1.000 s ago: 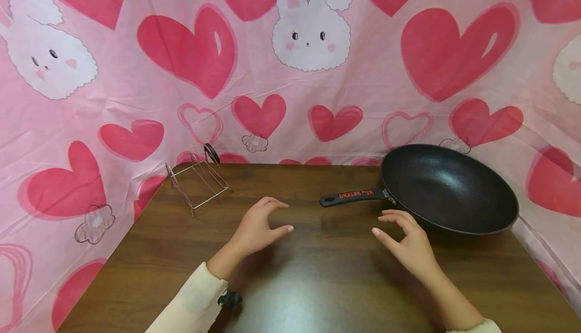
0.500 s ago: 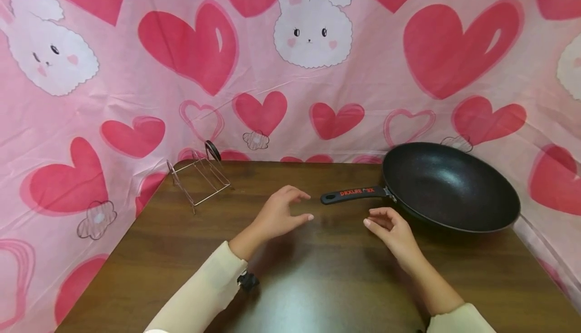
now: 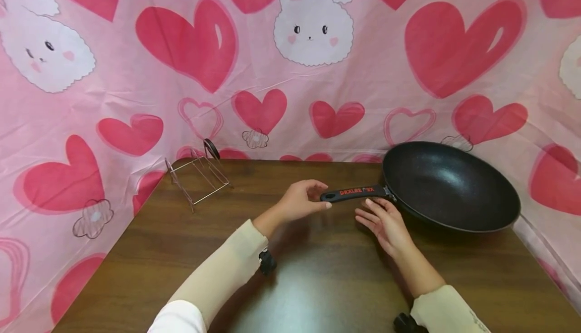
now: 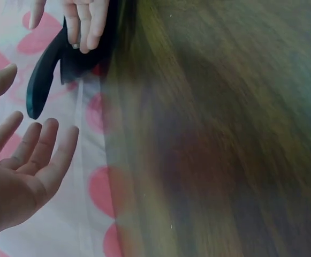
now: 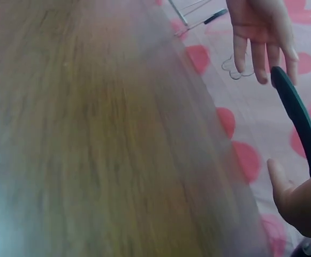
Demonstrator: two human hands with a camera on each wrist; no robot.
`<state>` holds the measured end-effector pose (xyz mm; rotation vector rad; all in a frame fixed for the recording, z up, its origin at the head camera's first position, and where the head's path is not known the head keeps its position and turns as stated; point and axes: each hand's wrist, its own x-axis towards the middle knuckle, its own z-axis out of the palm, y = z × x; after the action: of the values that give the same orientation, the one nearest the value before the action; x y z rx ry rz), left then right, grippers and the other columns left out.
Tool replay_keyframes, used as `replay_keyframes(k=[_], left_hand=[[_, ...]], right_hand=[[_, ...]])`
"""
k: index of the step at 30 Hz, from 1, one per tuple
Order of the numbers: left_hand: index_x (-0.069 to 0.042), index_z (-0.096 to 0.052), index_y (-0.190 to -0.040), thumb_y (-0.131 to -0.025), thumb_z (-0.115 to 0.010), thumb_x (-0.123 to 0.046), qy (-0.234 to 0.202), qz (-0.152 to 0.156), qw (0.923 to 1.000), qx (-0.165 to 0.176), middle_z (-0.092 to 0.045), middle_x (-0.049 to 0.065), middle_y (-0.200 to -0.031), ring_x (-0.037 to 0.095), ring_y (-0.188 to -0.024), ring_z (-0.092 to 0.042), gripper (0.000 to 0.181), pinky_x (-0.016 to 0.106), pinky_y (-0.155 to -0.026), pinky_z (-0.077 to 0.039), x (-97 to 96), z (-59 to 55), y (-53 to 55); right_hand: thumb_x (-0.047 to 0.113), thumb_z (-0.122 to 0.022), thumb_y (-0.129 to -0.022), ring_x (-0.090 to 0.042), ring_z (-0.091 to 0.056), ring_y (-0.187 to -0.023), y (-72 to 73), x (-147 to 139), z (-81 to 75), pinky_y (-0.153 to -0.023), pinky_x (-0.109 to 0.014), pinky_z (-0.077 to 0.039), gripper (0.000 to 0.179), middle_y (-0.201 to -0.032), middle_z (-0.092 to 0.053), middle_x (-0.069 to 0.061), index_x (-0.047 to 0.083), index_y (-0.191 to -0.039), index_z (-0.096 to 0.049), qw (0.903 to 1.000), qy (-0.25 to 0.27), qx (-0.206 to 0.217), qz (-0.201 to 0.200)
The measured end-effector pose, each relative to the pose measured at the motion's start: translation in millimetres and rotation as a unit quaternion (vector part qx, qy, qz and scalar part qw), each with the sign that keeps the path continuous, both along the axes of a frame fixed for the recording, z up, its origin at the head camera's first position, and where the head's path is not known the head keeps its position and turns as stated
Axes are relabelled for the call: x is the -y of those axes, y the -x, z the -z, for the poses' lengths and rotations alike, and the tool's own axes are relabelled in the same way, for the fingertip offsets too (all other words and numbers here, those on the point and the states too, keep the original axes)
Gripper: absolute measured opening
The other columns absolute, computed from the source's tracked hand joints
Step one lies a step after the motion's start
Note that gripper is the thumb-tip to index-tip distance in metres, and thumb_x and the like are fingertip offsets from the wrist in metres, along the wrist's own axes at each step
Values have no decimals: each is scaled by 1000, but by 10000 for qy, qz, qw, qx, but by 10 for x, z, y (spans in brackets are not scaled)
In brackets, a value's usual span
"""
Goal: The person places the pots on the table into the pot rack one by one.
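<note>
The left hand point(image 3: 297, 202) has its fingers softly bent and its thumb well apart from them, and in the head view the free end of a black handle point(image 3: 354, 192) lies in front of this gap, just beside the tips. These fingers do not grip the handle; whether one tip touches it, I cannot tell. The right hand point(image 3: 390, 227) is further along the same handle, on its near side and close to the pan, with fingers loosely extended and somewhat spread. It also holds nothing in its grasp, and its uppermost fingertip is so near to the lower edge of the handle that contact cannot be judged. Red letters point(image 3: 357, 190) on the handle are between the fingers of the two hands. The handle belongs to a large dark frying pan point(image 3: 449, 186), whose wide bowl lies to the right of the right fingers and beyond them. To the left of the left fingers, well apart, a thin wire rack point(image 3: 196, 204) stands on the brown wooden table point(image 3: 290, 282), with a dark round piece point(image 3: 211, 149) at its far side. Below the fingers, on the wrists, pale sleeves point(image 3: 222, 267) are visible, each with a small black device point(image 3: 267, 261) next to it. Behind all fingertips hangs a pink cloth point(image 3: 299, 81) with hearts and rabbits.
</note>
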<state>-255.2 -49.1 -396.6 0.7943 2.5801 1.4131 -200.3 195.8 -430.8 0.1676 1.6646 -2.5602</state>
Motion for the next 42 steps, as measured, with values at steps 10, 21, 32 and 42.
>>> replay_keyframes(k=[10, 21, 32, 42], left_hand=[[-6, -64, -125, -84, -78, -14, -907, 207, 9849, 1462, -65, 9, -114, 26, -89, -67, 44, 42, -71, -59, -298, 7, 126], [-2, -67, -102, -80, -79, -1, -1381, 126, 9626, 2327, -66, 7, -89, 16, -71, -62, 25, 36, -57, -59, -443, 73, 52], [-4, -59, -114, -84, -71, 4, -1639, 579, 8989, 4022, -64, 6, -85, 16, -67, -61, 33, 25, -52, -54, -622, 135, -196], [1, -55, -122, -92, -57, 8, -1877, 1573, 8437, 4777, -67, 6, -90, 16, -73, -64, 31, 29, -60, -58, -632, 310, -334]], right_hand=[[15, -59, -98, -22, -67, -97, 189, 155, 33, -90, -39, -53, 20, -96, -65, -3, 9, -113, -48, 9876, 1464, 312, 466], [6, -59, -96, -22, -69, -93, 162, 39, 89, -89, -42, -53, 6, -93, -67, -6, 7, -100, -54, 9690, 2358, 378, 626], [-3, -48, -99, -20, -66, -94, -64, -190, 99, -88, -34, -54, 18, -107, -66, -10, 4, -111, -60, 9763, 2141, -160, -280], [-7, -44, -99, -17, -66, -96, -202, -304, 136, -86, -32, -55, 25, -106, -68, -6, 5, -116, -58, 9796, 1861, -252, -711]])
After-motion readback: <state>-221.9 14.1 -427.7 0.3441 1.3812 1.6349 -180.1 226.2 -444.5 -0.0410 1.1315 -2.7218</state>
